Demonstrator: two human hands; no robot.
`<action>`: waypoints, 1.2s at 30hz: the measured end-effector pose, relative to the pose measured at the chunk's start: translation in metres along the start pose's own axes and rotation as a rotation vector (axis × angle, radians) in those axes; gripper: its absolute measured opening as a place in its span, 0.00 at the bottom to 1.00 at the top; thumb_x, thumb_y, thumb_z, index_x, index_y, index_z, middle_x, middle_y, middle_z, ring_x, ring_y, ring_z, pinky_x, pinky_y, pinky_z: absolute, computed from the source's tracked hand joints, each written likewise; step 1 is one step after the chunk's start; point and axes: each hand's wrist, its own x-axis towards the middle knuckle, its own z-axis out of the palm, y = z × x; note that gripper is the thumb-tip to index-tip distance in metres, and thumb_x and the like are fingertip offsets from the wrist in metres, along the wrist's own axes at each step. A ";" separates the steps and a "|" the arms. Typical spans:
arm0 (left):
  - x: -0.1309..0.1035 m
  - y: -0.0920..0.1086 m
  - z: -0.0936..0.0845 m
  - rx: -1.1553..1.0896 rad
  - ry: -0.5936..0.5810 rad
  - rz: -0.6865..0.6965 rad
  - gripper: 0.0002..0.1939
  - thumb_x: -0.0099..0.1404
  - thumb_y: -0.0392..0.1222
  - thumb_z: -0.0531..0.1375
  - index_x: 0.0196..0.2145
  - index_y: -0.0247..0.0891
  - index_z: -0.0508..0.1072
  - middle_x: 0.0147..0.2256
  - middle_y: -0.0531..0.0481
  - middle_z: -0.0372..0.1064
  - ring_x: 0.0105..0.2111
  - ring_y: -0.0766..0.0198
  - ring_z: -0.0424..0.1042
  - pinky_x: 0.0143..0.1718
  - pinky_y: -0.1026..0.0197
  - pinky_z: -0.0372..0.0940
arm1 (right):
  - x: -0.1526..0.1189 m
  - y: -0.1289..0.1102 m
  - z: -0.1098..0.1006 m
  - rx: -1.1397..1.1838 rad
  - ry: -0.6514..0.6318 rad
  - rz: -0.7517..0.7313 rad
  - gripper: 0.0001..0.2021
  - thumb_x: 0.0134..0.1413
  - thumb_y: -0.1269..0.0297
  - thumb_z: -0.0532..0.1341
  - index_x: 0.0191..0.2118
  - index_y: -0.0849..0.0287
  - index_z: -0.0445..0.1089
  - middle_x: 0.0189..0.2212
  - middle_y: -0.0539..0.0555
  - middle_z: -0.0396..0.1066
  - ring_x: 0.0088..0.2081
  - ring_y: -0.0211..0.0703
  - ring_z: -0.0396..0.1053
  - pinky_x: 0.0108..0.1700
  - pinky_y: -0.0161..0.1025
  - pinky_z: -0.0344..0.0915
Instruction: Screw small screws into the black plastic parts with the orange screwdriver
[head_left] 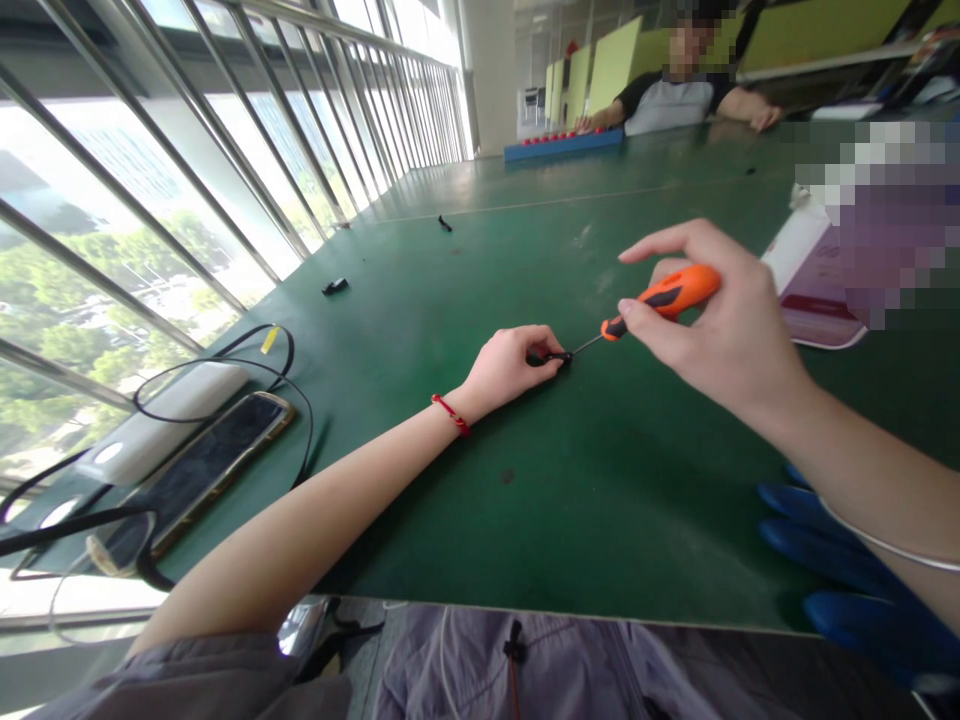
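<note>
Here, our right hand (739,315) curls around an orange-and-black-handled screwdriver (686,288), its tip seemingly at the small black part (559,357) our left hand (516,364) pinches by the green tabletop (420,530); we judge this tip-work, and turning calls for steady alignment.

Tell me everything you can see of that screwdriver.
The screwdriver has a rounded orange handle with black, rubbery-looking panels and a thin, metallic-looking shaft. It slants down leftward above the green table in the grip of the right hand. Its tip is at the small black piece pinched in the left hand; whether seated, I can't tell.
</note>
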 end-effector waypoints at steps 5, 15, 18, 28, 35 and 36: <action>0.000 0.000 0.000 0.001 0.001 0.000 0.06 0.58 0.38 0.60 0.33 0.36 0.76 0.34 0.50 0.76 0.34 0.65 0.72 0.38 0.64 0.67 | 0.000 0.003 0.000 -0.009 0.004 0.024 0.25 0.42 0.62 0.66 0.49 0.56 0.63 0.24 0.46 0.61 0.25 0.37 0.60 0.31 0.39 0.58; 0.000 -0.001 0.000 0.010 0.003 -0.005 0.06 0.58 0.38 0.60 0.33 0.37 0.77 0.34 0.50 0.76 0.35 0.65 0.73 0.38 0.64 0.67 | 0.000 0.000 0.000 0.000 -0.001 -0.031 0.11 0.44 0.69 0.64 0.37 0.55 0.68 0.24 0.47 0.63 0.24 0.35 0.59 0.31 0.39 0.59; 0.000 -0.001 0.000 0.006 0.000 -0.008 0.06 0.58 0.38 0.60 0.33 0.37 0.77 0.35 0.50 0.76 0.35 0.65 0.73 0.38 0.64 0.67 | 0.001 0.006 0.001 0.077 0.004 -0.036 0.21 0.42 0.71 0.65 0.45 0.56 0.63 0.28 0.49 0.64 0.26 0.37 0.61 0.33 0.40 0.62; 0.000 -0.001 0.001 0.005 0.001 0.001 0.06 0.58 0.38 0.60 0.33 0.37 0.77 0.34 0.50 0.76 0.35 0.65 0.73 0.39 0.64 0.67 | 0.001 -0.002 0.001 -0.029 -0.017 0.028 0.07 0.45 0.64 0.64 0.33 0.56 0.70 0.26 0.50 0.67 0.24 0.36 0.60 0.29 0.39 0.58; 0.000 -0.001 0.001 0.005 0.001 -0.007 0.06 0.58 0.39 0.60 0.33 0.37 0.77 0.34 0.50 0.76 0.34 0.64 0.73 0.39 0.64 0.67 | 0.002 0.006 0.001 0.012 0.052 0.055 0.19 0.42 0.64 0.67 0.43 0.56 0.66 0.24 0.48 0.64 0.25 0.39 0.62 0.33 0.42 0.59; 0.000 -0.001 0.000 0.006 0.000 -0.007 0.06 0.58 0.39 0.60 0.33 0.36 0.77 0.34 0.50 0.76 0.34 0.64 0.73 0.39 0.64 0.67 | 0.002 0.004 0.001 -0.014 0.041 0.071 0.15 0.44 0.61 0.66 0.40 0.55 0.67 0.24 0.48 0.64 0.24 0.38 0.61 0.32 0.42 0.58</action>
